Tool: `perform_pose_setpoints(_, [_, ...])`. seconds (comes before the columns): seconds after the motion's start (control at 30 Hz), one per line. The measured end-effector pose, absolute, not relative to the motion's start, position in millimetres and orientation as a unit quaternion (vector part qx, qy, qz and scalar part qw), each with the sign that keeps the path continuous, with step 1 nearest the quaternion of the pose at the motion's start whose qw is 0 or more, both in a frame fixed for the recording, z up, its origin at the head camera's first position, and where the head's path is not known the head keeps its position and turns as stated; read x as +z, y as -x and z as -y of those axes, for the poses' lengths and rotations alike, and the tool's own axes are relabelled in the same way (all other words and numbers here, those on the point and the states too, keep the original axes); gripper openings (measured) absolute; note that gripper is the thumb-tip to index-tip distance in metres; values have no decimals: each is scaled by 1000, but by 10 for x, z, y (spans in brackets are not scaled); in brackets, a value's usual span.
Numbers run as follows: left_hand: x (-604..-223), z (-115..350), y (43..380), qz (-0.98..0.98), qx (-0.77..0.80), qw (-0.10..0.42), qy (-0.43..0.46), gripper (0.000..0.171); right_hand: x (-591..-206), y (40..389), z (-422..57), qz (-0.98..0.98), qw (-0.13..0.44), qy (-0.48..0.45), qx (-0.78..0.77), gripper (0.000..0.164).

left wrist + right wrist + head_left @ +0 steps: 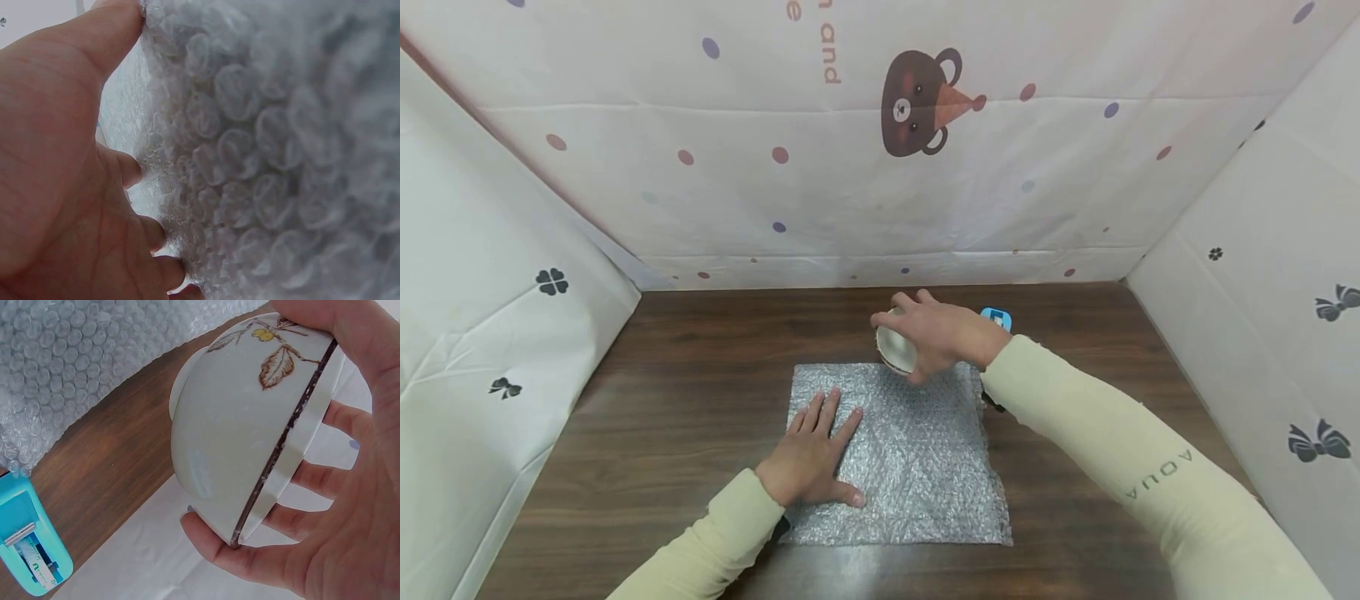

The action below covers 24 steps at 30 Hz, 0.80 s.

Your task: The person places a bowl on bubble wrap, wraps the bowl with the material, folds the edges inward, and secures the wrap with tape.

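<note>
My right hand (936, 333) grips a white bowl (231, 431) by its rim, thumb on one side and fingers on the other. The bowl has a dark band near the rim and a brown leaf pattern. In the head view it is tilted above the far edge of a sheet of bubble wrap (925, 467). With fingers spread, my left hand (808, 467) lies flat on the left part of that sheet. The left wrist view has the bubbles close up beside the palm and fingertips.
A blue tape dispenser (34, 537) with a toothed cutter lies beyond the sheet, partly behind the right wrist in the head view. The brown wooden table (700, 417) is bordered by a printed white sheet at the back (730, 200) and white side walls (1262, 333).
</note>
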<state>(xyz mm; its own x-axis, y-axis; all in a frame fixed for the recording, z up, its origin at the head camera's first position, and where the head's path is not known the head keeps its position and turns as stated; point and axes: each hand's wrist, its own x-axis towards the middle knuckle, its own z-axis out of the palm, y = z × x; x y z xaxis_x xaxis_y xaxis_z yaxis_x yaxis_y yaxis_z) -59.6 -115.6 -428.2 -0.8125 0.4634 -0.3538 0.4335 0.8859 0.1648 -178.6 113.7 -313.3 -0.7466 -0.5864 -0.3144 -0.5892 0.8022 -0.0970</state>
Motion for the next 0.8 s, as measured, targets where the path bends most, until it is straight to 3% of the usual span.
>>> perform_pose_setpoints(0.8, [-4271,1147,580,-952,35,191,-236,123,-3199,1429,-1073,-913,179,367,23,102])
